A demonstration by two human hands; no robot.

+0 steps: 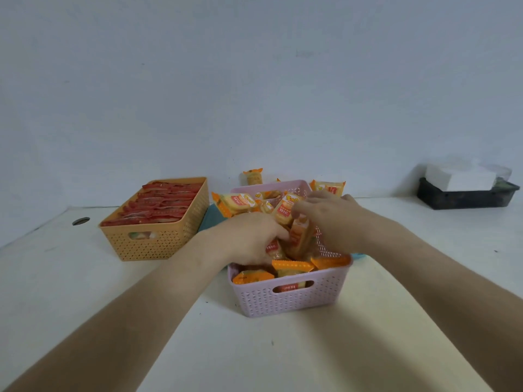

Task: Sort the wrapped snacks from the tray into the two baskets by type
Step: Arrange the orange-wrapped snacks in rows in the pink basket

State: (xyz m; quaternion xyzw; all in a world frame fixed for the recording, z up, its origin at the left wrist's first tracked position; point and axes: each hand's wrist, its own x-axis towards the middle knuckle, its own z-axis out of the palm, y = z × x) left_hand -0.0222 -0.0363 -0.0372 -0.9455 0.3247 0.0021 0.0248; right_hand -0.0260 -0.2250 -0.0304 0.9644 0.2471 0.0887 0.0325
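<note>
A pink basket (pixel 291 301) in the middle holds a heap of orange-and-yellow wrapped snacks (pixel 293 267). My left hand (pixel 249 239) reaches into it from the left, fingers curled among the packets. My right hand (pixel 331 213) is over the basket, fingers pinching an upright orange snack (pixel 285 209). An orange basket (pixel 158 241) at the left is filled with red wrapped snacks (pixel 164 205) in rows. A teal tray (pixel 210 219) shows only as a sliver between the baskets, mostly hidden.
Two orange snacks lie behind the pink basket by the wall, one at the left (pixel 252 176) and one at the right (pixel 328 187). A black box with white paper (pixel 464 190) stands at the far right. A round cable hole (pixel 81 221) is in the white table at the left.
</note>
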